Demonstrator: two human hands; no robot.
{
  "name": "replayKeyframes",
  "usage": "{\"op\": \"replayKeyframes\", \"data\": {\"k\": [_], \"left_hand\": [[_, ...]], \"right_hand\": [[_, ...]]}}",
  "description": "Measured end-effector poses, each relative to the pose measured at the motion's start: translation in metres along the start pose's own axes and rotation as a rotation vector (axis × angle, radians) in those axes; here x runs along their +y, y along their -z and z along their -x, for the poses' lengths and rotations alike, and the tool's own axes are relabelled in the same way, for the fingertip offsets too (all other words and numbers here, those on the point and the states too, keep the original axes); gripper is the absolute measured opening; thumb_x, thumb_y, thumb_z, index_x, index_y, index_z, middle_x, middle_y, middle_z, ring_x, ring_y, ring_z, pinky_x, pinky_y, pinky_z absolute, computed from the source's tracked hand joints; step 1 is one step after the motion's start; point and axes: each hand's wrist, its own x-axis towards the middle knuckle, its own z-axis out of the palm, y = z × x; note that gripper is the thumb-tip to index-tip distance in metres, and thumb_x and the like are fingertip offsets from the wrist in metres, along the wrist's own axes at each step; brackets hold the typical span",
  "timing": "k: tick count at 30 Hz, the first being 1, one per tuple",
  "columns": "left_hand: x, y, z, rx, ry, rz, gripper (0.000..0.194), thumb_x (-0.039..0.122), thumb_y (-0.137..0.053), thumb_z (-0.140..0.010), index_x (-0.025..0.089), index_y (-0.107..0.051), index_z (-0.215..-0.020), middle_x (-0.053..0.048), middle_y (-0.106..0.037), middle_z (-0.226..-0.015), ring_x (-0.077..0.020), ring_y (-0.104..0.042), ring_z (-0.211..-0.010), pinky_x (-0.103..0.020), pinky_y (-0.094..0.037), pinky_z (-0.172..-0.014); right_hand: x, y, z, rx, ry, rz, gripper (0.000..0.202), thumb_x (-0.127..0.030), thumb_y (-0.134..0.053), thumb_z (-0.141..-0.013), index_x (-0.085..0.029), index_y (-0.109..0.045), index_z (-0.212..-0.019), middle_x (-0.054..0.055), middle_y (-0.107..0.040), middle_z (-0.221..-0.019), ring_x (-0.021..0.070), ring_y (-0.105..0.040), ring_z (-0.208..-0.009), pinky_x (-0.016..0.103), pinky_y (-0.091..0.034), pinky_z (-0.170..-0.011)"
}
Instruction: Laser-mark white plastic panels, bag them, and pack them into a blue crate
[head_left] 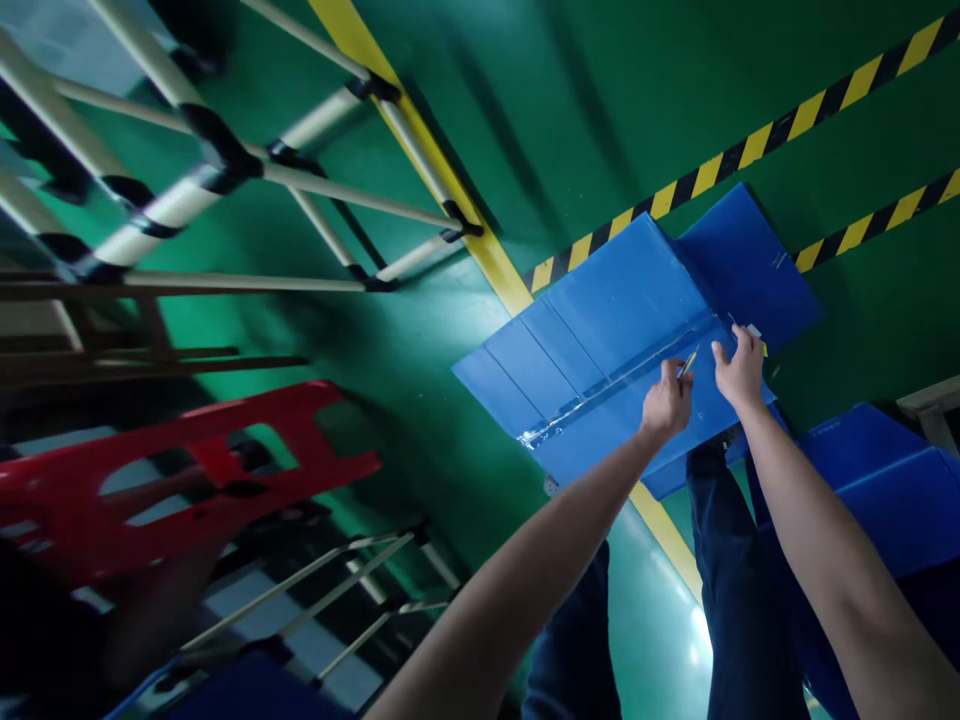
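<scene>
A flattened blue corrugated plastic box [622,290] lies in front of me, with creased flaps and a strip of shiny clear tape [570,412] along its middle seam. My left hand [666,408] is closed around a slim pointed tool [688,362], held just over the box near the seam; whether it is a knife or a pen I cannot tell. Close by on the right, my right hand [739,372] is open, thumb and fingers apart, at the box's right end. A small white and yellow label shows beside its fingertips. Contact with the plastic is unclear.
Cream pipe racks with black joints [217,150] stand at the left. Below them is a red plastic panel [247,460]. Another blue box [885,480] sits beside my right arm. Yellow and striped tape lines [720,175] cross the green floor.
</scene>
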Motion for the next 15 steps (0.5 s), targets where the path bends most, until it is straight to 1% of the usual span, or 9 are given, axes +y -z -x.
{"op": "replayKeyframes", "data": {"k": [1, 2, 4, 6, 9, 12, 15], "left_hand": [[-0.006, 0.011, -0.007, 0.009, -0.007, -0.028, 0.039, 0.042, -0.036, -0.117, 0.022, -0.047, -0.149, -0.014, -0.080, -0.115, -0.0344, -0.080, -0.102, -0.043, -0.059, -0.086], [-0.011, 0.021, -0.013, 0.017, -0.018, -0.054, 0.038, 0.040, -0.036, -0.117, 0.021, -0.049, -0.147, -0.015, -0.079, -0.119, -0.0344, -0.079, -0.103, -0.043, -0.058, -0.087], [-0.015, 0.037, -0.025, 0.036, -0.051, -0.101, 0.036, 0.039, -0.037, -0.117, 0.021, -0.054, -0.142, -0.017, -0.075, -0.130, -0.0340, -0.077, -0.108, -0.043, -0.058, -0.089], [-0.012, 0.046, -0.034, 0.058, -0.086, -0.132, 0.033, 0.038, -0.038, -0.117, 0.023, -0.058, -0.137, -0.016, -0.070, -0.138, -0.0333, -0.074, -0.117, -0.043, -0.057, -0.092], [0.001, 0.051, -0.044, 0.084, -0.165, -0.207, 0.032, 0.037, -0.040, -0.117, 0.024, -0.063, -0.134, -0.015, -0.066, -0.140, -0.0315, -0.069, -0.125, -0.041, -0.057, -0.096], [0.015, 0.049, -0.049, 0.087, -0.267, -0.349, 0.035, 0.035, -0.037, -0.117, 0.022, -0.064, -0.135, -0.016, -0.064, -0.138, -0.0317, -0.068, -0.126, -0.041, -0.058, -0.093], [0.024, 0.044, -0.051, 0.081, -0.276, -0.406, 0.037, 0.031, -0.034, -0.118, 0.020, -0.064, -0.135, -0.017, -0.063, -0.137, -0.0321, -0.067, -0.126, -0.042, -0.059, -0.092]], "right_hand": [[-0.003, 0.000, -0.010, -0.005, -0.005, 0.032, 0.055, -0.037, -0.062, -0.107, -0.014, -0.055, -0.156, 0.024, -0.048, -0.163, 0.0390, -0.040, -0.157, 0.056, -0.039, -0.129], [-0.005, -0.001, -0.019, -0.015, -0.015, 0.059, 0.055, -0.035, -0.060, -0.107, -0.013, -0.054, -0.157, 0.025, -0.050, -0.161, 0.0406, -0.044, -0.153, 0.059, -0.040, -0.127], [-0.008, -0.001, -0.029, -0.024, -0.037, 0.106, 0.051, -0.036, -0.058, -0.108, -0.014, -0.058, -0.154, 0.026, -0.056, -0.153, 0.0425, -0.053, -0.143, 0.061, -0.044, -0.121], [-0.009, 0.000, -0.033, -0.017, -0.053, 0.138, 0.047, -0.042, -0.058, -0.109, -0.017, -0.063, -0.148, 0.025, -0.060, -0.145, 0.0422, -0.057, -0.136, 0.061, -0.046, -0.117], [-0.007, 0.002, -0.036, -0.025, -0.052, 0.153, 0.044, -0.048, -0.062, -0.107, -0.020, -0.066, -0.141, 0.021, -0.066, -0.135, 0.0383, -0.061, -0.128, 0.055, -0.049, -0.113], [-0.003, 0.001, -0.041, -0.028, -0.042, 0.146, 0.039, -0.046, -0.062, -0.106, -0.020, -0.068, -0.135, 0.018, -0.067, -0.136, 0.0357, -0.060, -0.128, 0.050, -0.048, -0.113], [0.000, -0.003, -0.046, -0.049, -0.038, 0.110, 0.037, -0.049, -0.058, -0.108, -0.022, -0.066, -0.132, 0.015, -0.071, -0.133, 0.0312, -0.064, -0.121, 0.043, -0.050, -0.107]]}}
